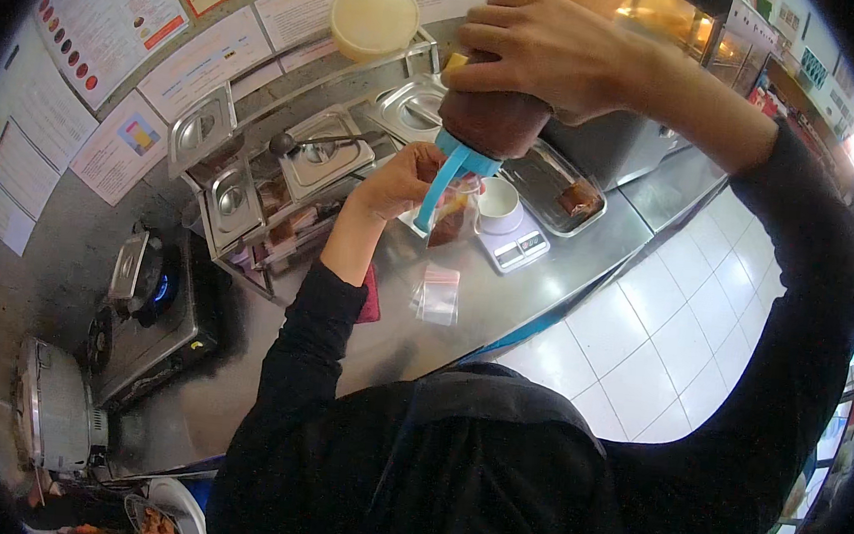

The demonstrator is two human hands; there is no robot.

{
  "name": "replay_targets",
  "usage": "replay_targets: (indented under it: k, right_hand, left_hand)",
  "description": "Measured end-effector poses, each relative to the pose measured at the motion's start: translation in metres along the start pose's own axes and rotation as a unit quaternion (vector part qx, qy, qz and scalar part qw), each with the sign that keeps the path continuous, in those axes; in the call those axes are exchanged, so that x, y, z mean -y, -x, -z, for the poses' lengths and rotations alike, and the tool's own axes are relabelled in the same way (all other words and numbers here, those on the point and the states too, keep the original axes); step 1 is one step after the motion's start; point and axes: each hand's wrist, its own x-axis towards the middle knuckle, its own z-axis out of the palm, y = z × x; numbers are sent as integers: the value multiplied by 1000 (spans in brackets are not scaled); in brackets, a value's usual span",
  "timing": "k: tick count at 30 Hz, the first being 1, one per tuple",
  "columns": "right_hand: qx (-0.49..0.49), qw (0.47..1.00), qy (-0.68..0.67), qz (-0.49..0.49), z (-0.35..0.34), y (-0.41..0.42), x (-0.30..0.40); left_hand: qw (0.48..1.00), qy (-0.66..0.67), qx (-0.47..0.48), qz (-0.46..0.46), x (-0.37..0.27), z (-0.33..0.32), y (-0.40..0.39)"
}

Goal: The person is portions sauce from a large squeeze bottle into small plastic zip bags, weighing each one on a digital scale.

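Note:
My right hand [549, 54] grips a container of dark reddish-brown sauce [493, 120], tilted down, with a light-blue collar and strap [445, 185]. Just below its mouth, my left hand [397, 182] holds a small clear plastic bag [455, 220] with dark sauce in it. Whether the mouth touches the bag is hidden. Behind the bag, a white bowl [499, 200] rests on a white kitchen scale [520, 246]. Small zip bags [439, 296] lie on the steel counter nearer to me. A filled sauce bag [580, 199] lies in a steel tray [588, 225].
At the left, a rack [271, 258] holds lidded steel pans [328, 155] with a black ladle [282, 143] on top. A gas stove [189, 323] has a blue flame lit under a pan. A dark red cloth [370, 296] lies beside my left forearm. A lit glass-fronted appliance [668, 22] stands behind my right hand.

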Motion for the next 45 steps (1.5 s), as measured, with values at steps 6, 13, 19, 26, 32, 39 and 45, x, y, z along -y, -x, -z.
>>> replay_targets:
  k: [6,13,19,26,32,39,45]
  right_hand:
    - [28,992,-98,-72,-13,22,0]
    - [-19,956,-228,-184,-44,61,17]
    - [-133,795,-430,-406,-96,103,79]
    - [-207,480,-574,-630,-191,144,253]
    - [-228,443,-592,-634,-188,118,325]
    - [-148,454,-634,-608,-172,121,320]
    - [-80,483,-587,-645,-164,165,346]
  left_hand:
    - [999,11,50,5,-7,-4,-3]
    - [999,11,49,15,7,-1,-8]
    - [998,-11,12,66,45,29,3]
    - [972,-155,-149,91,141,74,-17]
    - [948,-189,-254,27,190,91,-61]
    - [818,-509,-259,73,211,111,-86]
    - [782,-483,-386,77,202,48,-8]
